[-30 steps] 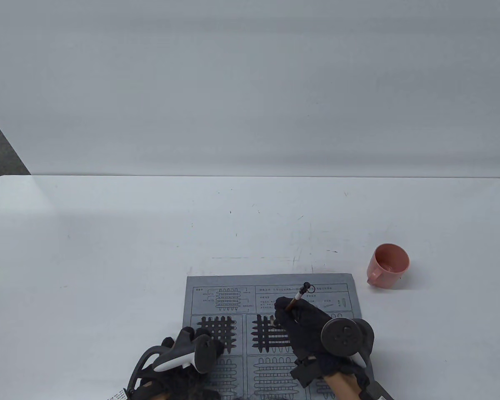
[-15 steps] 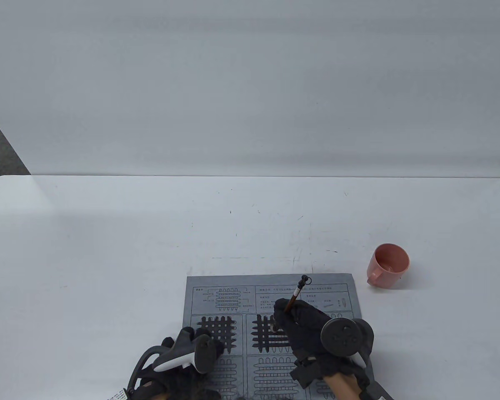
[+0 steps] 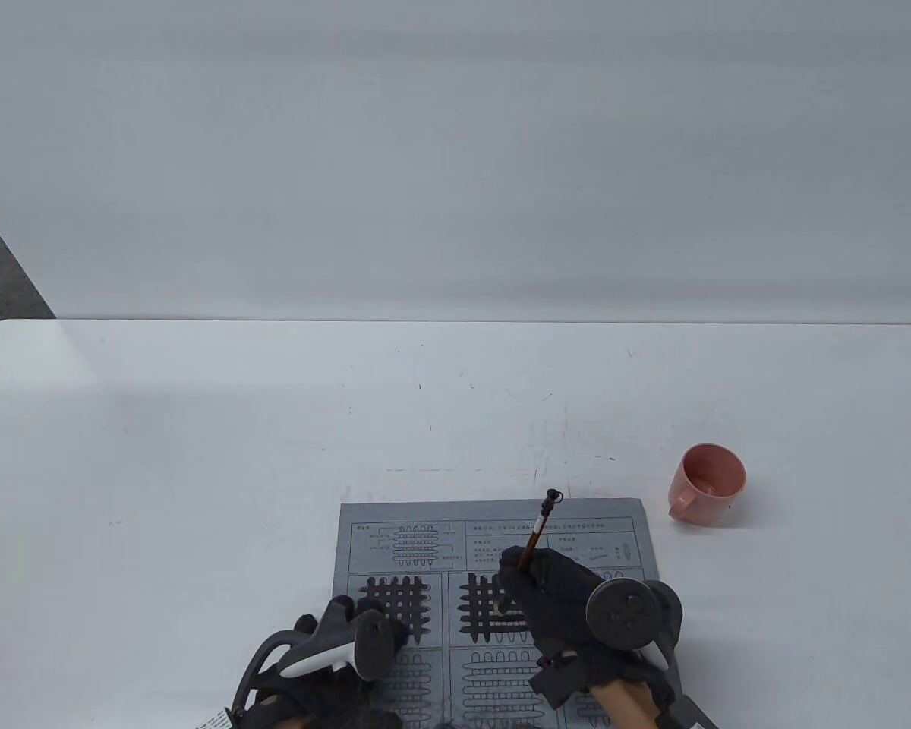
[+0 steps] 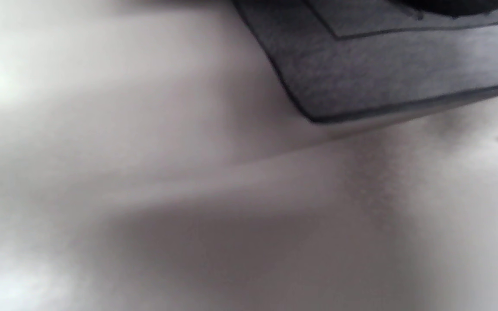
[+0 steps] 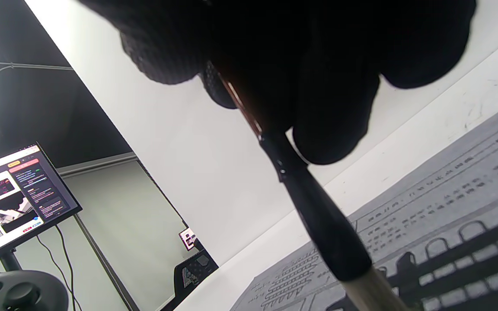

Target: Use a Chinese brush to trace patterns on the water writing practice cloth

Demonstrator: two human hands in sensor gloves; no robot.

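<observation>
White scuffed table (image 3: 197, 456), pale wall behind. Grey cloth (image 3: 493, 524) at near edge; right hand (image 3: 554, 592) gripping brush (image 3: 535, 535) over it. Left hand (image 3: 334, 645) resting on cloth, grip unclear. Pink cup (image 3: 710, 482) right.

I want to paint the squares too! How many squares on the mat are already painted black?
2 on the grey water writing cloth: the top-left grid square by the left hand, and the middle one partly under the right hand. More may be hidden.

Cloth (image 3: 493, 535): grey printed sheet, flat under the grip, two upper grids darkened.
Brush (image 3: 537, 531): thin brown handle rising above the gripping fingers, pale tip below.
</observation>
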